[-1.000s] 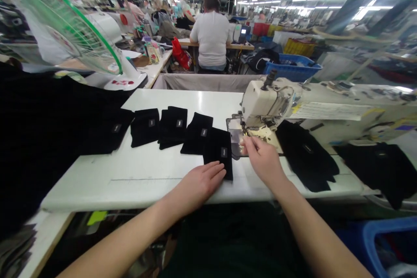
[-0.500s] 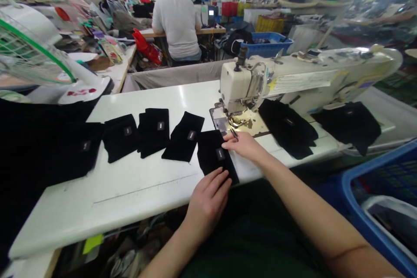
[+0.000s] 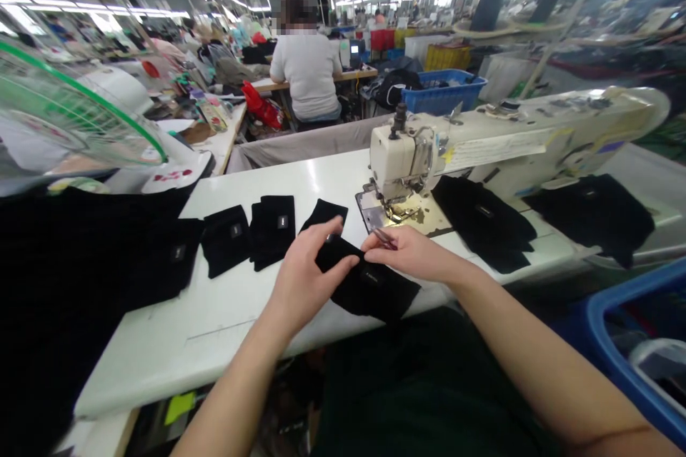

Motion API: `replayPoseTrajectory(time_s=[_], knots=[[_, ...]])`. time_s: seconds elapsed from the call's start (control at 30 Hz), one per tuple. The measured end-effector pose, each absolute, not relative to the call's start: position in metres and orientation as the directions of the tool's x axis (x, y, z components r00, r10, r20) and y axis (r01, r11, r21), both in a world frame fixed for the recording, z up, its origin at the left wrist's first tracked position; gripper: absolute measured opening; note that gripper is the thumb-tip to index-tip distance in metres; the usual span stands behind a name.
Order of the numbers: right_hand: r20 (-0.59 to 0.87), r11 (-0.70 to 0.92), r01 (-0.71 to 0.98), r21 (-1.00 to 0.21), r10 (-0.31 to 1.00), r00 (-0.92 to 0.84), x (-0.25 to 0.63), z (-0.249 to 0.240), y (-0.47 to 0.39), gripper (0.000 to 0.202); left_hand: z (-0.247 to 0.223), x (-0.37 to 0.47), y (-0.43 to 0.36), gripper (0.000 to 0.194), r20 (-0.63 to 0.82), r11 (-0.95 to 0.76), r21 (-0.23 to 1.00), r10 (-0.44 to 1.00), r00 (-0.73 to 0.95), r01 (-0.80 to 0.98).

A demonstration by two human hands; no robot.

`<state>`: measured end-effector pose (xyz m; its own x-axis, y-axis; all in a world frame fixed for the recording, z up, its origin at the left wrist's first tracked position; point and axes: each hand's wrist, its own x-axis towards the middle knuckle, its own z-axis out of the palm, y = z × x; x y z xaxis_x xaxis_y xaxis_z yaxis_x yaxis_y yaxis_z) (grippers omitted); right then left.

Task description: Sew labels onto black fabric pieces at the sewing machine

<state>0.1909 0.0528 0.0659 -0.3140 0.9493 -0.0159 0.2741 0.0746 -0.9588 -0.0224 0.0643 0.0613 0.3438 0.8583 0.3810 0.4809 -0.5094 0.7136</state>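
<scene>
A black fabric piece [image 3: 375, 296] with a small dark label lies turned at the table's front edge, below the sewing machine [image 3: 394, 157]. My left hand [image 3: 305, 275] pinches its upper left edge between thumb and fingers. At the upper edge, my right hand [image 3: 421, 251] is closed, its fingertips on the cloth. A small pointed metal tool that looks like thread snips [image 3: 384, 238] is tucked in that hand. Partly behind my left fingers lies another black piece [image 3: 323, 212].
More labelled black pieces [image 3: 273, 232] lie in a row to the left, beside a large black cloth heap [image 3: 64, 314]. Black stacks [image 3: 482, 221] sit right of the needle. A blue basket [image 3: 594, 314] stands at right, a green-rimmed fan [image 3: 107, 100] at left. A co-worker [image 3: 306, 75] sits ahead.
My left hand has moved up from the piece's lower end to its upper edge. The black piece has turned, its lower end swinging to the right. The view has tilted up slightly.
</scene>
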Motion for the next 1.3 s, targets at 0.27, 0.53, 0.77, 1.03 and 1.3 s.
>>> replayPoseTrajectory(time_s=[0.27, 0.53, 0.77, 1.03, 1.3], knots=[[-0.163, -0.097, 0.291, -0.952, 0.963, -0.213, 0.211, 0.048, 0.056, 0.017, 0.048, -0.041, 0.094, 0.038, -0.136, 0.137, 0.984, 0.991, 0.016, -0.116], [-0.133, -0.113, 0.272, -0.956, 0.99, -0.057, 0.213, 0.026, 0.055, 0.027, 0.035, -0.052, 0.091, 0.035, -0.261, 0.254, 0.942, 0.965, -0.001, -0.218], [-0.111, -0.105, 0.247, -0.963, 0.994, -0.009, 0.213, 0.023, 0.057, 0.027, 0.031, -0.058, 0.091, 0.035, -0.254, 0.252, 0.944, 0.967, 0.015, -0.215], [-0.081, -0.085, 0.238, -0.968, 0.996, 0.026, 0.213, 0.022, 0.056, 0.024, 0.034, -0.059, 0.087, 0.035, -0.243, 0.246, 0.944, 0.969, 0.04, -0.219], [-0.085, -0.096, 0.27, -0.958, 0.995, 0.052, 0.213, 0.016, 0.059, 0.021, 0.037, -0.057, 0.086, 0.038, -0.293, 0.297, 0.925, 0.955, 0.053, -0.235]])
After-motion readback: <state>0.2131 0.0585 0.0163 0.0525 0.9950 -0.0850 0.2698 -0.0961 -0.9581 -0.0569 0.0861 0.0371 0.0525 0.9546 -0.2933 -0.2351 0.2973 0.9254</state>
